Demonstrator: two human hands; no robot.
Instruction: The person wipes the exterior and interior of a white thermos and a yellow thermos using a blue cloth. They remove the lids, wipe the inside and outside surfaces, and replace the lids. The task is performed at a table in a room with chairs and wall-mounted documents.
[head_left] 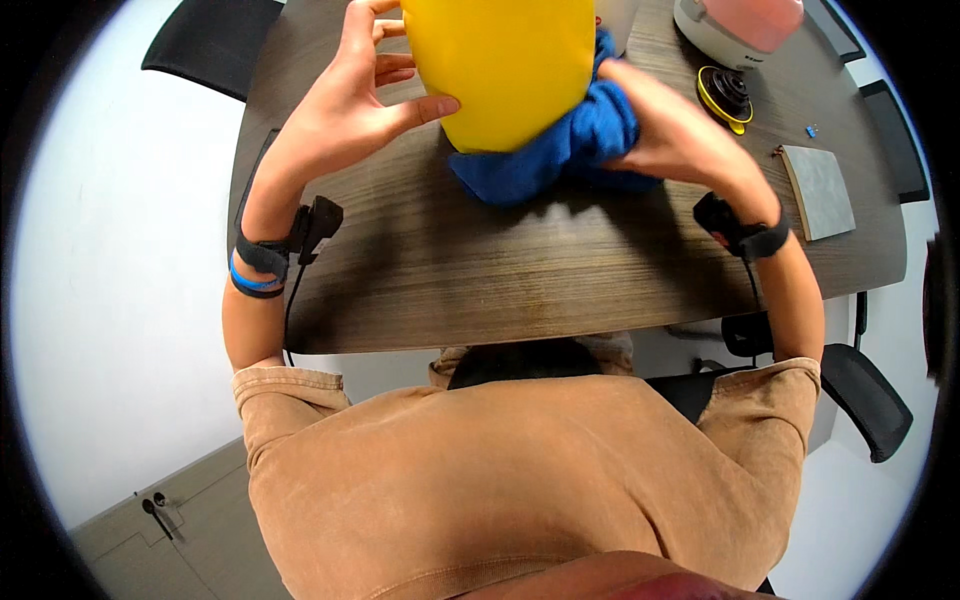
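A large, smooth yellow object (505, 70) with rounded lower corners stands in front of me, its upper part cut off by the picture's edge. I cannot tell its kind. Along its left side my left hand (365, 95) is curled, with the thumb pressed on the yellow face. A crumpled blue cloth (545, 155) wraps around its bottom and right side. My right hand (665, 135) grips this cloth at the right, its fingertips partly hidden behind the folds.
To the right of my right hand lies a black lid with a yellow rim (725, 97). Farther back stands a pink and white appliance (745, 25), with a pale container (618, 25) left of it. A grey notebook (820, 192) and a tiny blue piece (812, 131) lie on the wooden table (520, 270).
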